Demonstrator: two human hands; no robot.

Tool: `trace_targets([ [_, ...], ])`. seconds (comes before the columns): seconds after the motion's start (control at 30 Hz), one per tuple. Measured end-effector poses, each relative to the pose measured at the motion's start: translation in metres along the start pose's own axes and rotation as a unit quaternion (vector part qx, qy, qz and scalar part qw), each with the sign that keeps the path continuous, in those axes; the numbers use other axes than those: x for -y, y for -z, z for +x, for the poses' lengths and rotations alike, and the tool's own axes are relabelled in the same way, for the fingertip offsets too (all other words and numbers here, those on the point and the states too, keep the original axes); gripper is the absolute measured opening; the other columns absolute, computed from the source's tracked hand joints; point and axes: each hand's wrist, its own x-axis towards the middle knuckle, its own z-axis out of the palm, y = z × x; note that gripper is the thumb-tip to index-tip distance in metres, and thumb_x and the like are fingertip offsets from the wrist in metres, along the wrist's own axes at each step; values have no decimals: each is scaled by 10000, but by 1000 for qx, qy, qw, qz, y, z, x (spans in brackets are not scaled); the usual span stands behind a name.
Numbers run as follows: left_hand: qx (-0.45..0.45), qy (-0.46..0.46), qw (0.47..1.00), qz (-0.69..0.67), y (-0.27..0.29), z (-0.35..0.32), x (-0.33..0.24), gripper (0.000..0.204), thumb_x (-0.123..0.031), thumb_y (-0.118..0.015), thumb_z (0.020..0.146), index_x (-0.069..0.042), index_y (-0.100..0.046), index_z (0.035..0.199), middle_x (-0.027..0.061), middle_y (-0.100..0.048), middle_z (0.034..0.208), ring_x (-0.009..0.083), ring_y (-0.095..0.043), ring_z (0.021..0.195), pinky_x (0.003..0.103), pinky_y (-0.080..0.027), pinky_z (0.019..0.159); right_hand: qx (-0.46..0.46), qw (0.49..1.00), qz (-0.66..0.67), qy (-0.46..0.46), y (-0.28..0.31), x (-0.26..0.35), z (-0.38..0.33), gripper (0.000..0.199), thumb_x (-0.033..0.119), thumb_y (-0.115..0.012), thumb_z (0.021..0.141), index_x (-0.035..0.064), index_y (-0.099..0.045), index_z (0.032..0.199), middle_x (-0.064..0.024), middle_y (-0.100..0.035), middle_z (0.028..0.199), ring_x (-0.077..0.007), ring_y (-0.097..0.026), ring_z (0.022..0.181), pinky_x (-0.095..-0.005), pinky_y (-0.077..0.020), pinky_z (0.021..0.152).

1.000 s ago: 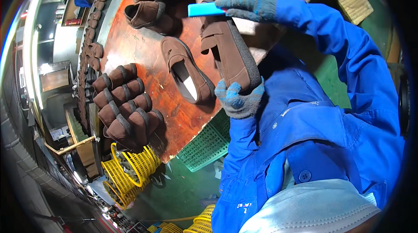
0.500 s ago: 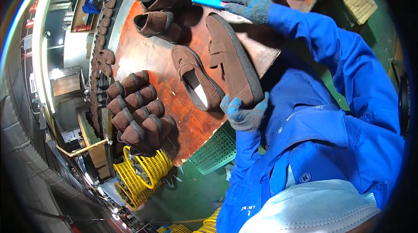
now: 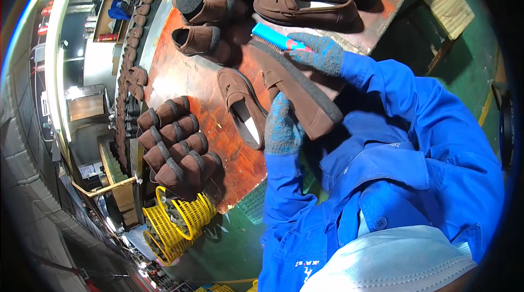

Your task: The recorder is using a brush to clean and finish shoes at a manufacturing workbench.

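My left hand (image 3: pixel 283 124), in a grey-and-blue knit glove, grips a brown loafer (image 3: pixel 300 95) by its side near the opening. The loafer is tilted on its side above the table, its dark sole edge turned toward my right arm. Closed around a blue-and-pink brush (image 3: pixel 271 36) is my gloved right hand (image 3: pixel 321 55). The brush's bristles are close to the toe end of the held loafer; whether they touch I cannot tell. A second brown loafer (image 3: pixel 242 107) lies upright on the table just left of my left hand.
The worn reddish table (image 3: pixel 240 174) bears several brown shoes (image 3: pixel 177 144) stacked at its left and more loafers (image 3: pixel 305 5) at the far side. Yellow baskets (image 3: pixel 183 218) and a green crate (image 3: pixel 252 207) stand below its near edge. A row of shoes (image 3: pixel 128 46) runs along the left.
My left hand has shifted from the loafer's heel to its side, and the loafer has tilted. The brush in my right hand has come nearer, down toward the loafer's toe.
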Motion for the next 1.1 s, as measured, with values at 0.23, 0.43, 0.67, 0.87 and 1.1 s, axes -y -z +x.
trace_targets([
  [0.23, 124, -27, 954, -271, 8, 22, 29, 480, -347, -539, 997, -79, -461, 1388, 126, -552, 1341, 305, -545, 1217, 483, -442, 1067, 70, 995, 62, -18, 2, -6, -16, 528, 267, -664, 934, 50, -505, 1389, -87, -603, 1274, -141, -555, 1146, -315, -459, 985],
  [0.43, 142, -92, 948, -269, 11, 46, 24, 470, -364, -522, 1003, -80, -472, 1374, 126, -545, 1357, 306, -538, 1217, 462, -460, 1037, 120, 972, 172, -106, -3, 18, -36, 428, 241, -615, 974, 49, -550, 1351, -34, -624, 1212, -94, -555, 1093, -275, -458, 954],
  [0.67, 50, -241, 969, 14, -12, 14, 31, 419, -245, -512, 1029, -31, -483, 1388, 105, -581, 1303, 212, -591, 1126, 349, -514, 957, 46, 976, 193, -87, 20, 52, -99, 382, 204, -553, 1010, 6, -559, 1336, -50, -649, 1191, -93, -557, 1092, -270, -448, 962],
  [0.87, -49, -358, 924, 129, -24, -5, 35, 413, -140, -577, 997, 22, -494, 1368, 111, -568, 1322, 188, -576, 1139, 314, -498, 954, 75, 994, 75, 11, 18, 86, -114, 377, 184, -560, 1001, -2, -552, 1329, -133, -668, 1170, -150, -610, 1068, -304, -491, 920],
  [1.1, -70, -319, 927, 186, -22, -24, 43, 451, -151, -636, 961, 29, -507, 1354, 124, -580, 1314, 207, -574, 1156, 346, -481, 972, 87, 993, -75, -9, 28, 112, -106, 383, 264, -579, 981, 41, -588, 1292, -201, -689, 1045, -256, -702, 901, -339, -538, 798],
])
